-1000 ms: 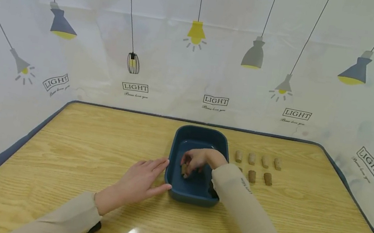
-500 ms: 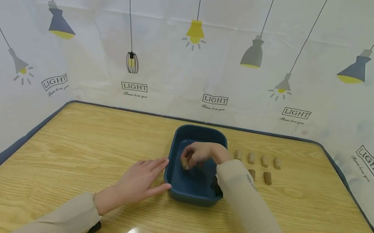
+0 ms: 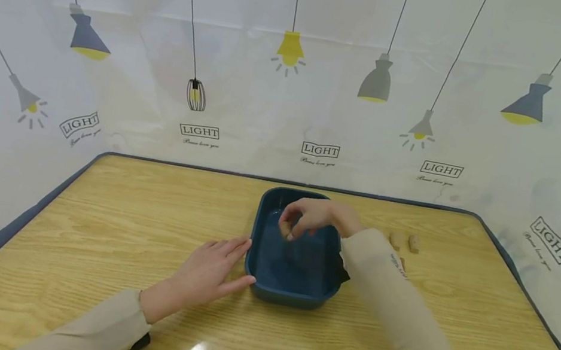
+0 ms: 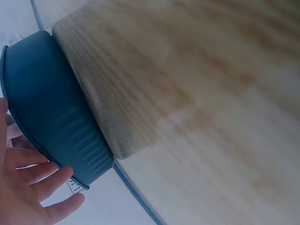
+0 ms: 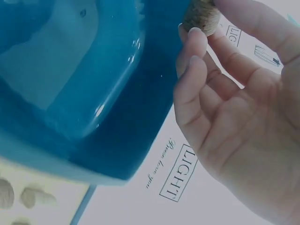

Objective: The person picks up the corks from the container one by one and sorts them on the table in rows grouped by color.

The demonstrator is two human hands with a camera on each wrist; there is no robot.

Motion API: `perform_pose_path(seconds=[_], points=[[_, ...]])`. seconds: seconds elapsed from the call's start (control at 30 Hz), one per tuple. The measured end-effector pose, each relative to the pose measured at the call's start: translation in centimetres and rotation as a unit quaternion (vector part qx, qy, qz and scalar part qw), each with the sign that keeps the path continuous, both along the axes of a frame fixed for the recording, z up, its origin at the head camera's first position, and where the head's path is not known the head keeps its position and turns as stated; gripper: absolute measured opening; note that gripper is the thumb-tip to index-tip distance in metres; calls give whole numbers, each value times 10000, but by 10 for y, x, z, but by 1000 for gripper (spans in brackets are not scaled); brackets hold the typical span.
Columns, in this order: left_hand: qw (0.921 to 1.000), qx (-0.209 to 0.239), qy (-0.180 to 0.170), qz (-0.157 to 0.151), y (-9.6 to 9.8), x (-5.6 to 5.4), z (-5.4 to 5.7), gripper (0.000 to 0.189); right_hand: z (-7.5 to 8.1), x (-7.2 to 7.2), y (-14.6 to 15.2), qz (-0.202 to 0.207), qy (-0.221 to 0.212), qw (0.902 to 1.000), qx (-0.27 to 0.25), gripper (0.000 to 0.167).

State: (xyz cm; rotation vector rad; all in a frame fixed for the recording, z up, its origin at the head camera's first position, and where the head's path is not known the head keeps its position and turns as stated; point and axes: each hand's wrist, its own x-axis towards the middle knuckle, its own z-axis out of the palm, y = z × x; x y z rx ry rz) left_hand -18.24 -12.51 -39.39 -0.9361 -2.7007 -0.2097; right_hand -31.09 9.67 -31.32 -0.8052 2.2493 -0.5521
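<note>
A blue rectangular basin (image 3: 289, 298) stands on the table, its inner walls showing glints and small drops in the right wrist view. My right hand (image 3: 307, 214) is over the basin and pinches a cork (image 5: 201, 18) between thumb and fingertips. On the basin's left side, my left hand (image 3: 204, 266) touches the rim with fingers spread and fairly straight. The left wrist view shows those fingers (image 4: 51, 183) along the rim, against the ribbed outer wall. More corks (image 3: 414, 243) stand on the table right of the basin, partly hidden by my right sleeve.
The wooden table (image 3: 145, 203) is bounded at the back and sides by a pale backdrop (image 3: 252, 74) printed with hanging lamps. A black strap piece (image 3: 140, 343) shows under my left sleeve.
My right hand has risen from low inside the basin, carrying the cork up and slightly away from me. Its sleeve now covers more of the standing corks. My left hand stays at the rim.
</note>
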Motion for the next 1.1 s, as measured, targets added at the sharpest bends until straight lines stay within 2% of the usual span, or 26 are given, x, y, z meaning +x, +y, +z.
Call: perform_pose_path(seconds=[0.23, 0.53, 0.7, 0.93, 1.1], points=[[10000, -23, -73, 19, 0, 0, -1, 69, 7, 7, 14, 42, 89, 10000, -3, 37], [10000, -23, 17, 7, 0, 0, -2, 70, 7, 15, 40, 111, 197, 9996, -148, 35], [10000, -10, 16, -15, 0, 0, -1, 69, 4, 21, 59, 66, 281, 9989, -380, 34], [10000, -45, 60, 3, 0, 0, -1, 69, -1, 30, 92, 283, 526, 9938, -941, 26], [10000, -57, -9, 13, 0, 0, -1, 69, -9, 36, 120, 104, 729, 9908, -1136, 28]])
